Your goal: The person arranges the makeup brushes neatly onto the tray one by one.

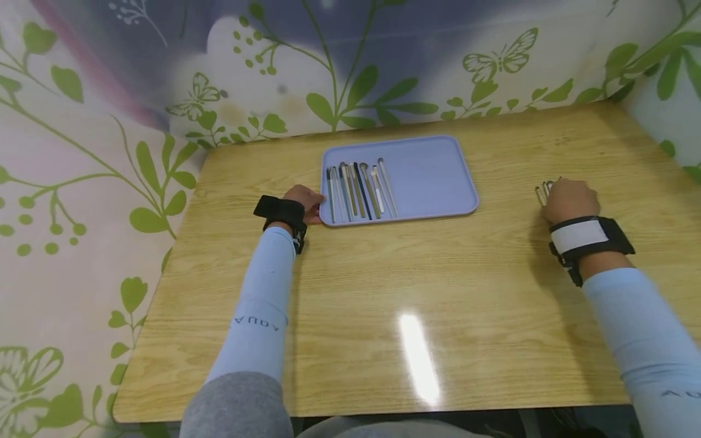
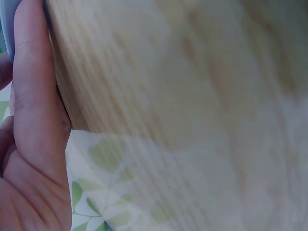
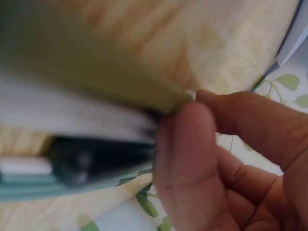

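A pale blue-purple tray point(image 1: 432, 176) lies towards the far side of the table. Several slim stick-like tools point(image 1: 353, 191), some with brush-like or rounded ends, lie side by side in its left half. My left hand point(image 1: 303, 201) grips the tray's left rim; in the left wrist view its thumb point(image 2: 33, 77) lies along the tray's edge. Well right of the tray, my right hand point(image 1: 572, 201) holds several slim tools point(image 1: 542, 192) above the table, their metallic ends poking out. Up close, blurred olive, white, dark and teal handles point(image 3: 96, 82) show at the fingertips.
The wooden table point(image 1: 350, 292) meets a leaf-and-butterfly patterned wall point(image 1: 383, 67) at the back and left. A bright light reflection lies on the tabletop near its front edge. Black straps circle both wrists.
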The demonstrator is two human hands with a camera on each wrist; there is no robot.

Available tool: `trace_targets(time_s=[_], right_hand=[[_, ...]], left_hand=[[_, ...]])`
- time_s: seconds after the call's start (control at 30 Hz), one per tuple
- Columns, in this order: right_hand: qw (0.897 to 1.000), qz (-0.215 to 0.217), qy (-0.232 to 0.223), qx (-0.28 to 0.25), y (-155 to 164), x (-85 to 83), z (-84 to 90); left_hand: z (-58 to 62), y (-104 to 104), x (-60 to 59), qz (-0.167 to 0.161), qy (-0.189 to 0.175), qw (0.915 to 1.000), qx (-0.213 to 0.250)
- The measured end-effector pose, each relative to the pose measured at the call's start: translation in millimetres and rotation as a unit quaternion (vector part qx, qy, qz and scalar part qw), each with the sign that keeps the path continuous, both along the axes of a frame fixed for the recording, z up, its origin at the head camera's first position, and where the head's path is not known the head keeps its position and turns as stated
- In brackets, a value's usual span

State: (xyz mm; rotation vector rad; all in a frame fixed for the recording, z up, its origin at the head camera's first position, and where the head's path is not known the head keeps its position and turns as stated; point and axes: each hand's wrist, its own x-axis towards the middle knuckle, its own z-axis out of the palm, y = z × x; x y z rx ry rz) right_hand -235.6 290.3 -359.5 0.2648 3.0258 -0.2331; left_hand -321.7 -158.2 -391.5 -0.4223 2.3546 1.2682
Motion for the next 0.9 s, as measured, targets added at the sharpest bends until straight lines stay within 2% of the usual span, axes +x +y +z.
trace_targets(time_s=[0.23, 0.37, 0.47, 0.57, 0.67, 0.73, 0.8, 0.9], right_hand=[[1.0, -0.002, 0.004, 0.028, -17, -5.1, 0.7], [1.0, 0.008, 0.012, 0.025, -19, -6.3, 3.0], [0.999, 0.024, 0.025, -0.001, -29, -12.1, 13.8], [0.997, 0.046, 0.038, -0.042, -53, -25.6, 34.0], [0.992, 0.065, 0.029, -0.101, -91, -44.6, 55.6], [0.99, 0.082, 0.023, -0.112, -117, -57.9, 63.7], [0.988, 0.094, 0.007, -0.12, -143, -71.2, 65.7], [0.989, 0.113, -0.011, -0.098, -175, -88.0, 58.2]], left_hand=[[-4.2, -6, -3.1, 0.007, 0.012, 0.9998, 0.017], [-1.4, -2, 1.9, 0.012, 0.017, 0.9996, 0.021], [0.3, -2, 5.9, 0.012, 0.016, 0.9996, 0.022], [1.5, -4, 8.9, 0.014, 0.014, 0.9997, 0.015], [2.8, -4, 10.9, 0.013, 0.016, 0.9998, 0.006], [3.8, -3, 11.4, 0.005, 0.02, 0.9998, -0.003], [3.6, -2, 10.6, 0.001, 0.029, 0.9996, -0.005], [1.0, -2, 7.7, 0.013, 0.041, 0.9991, 0.001]])
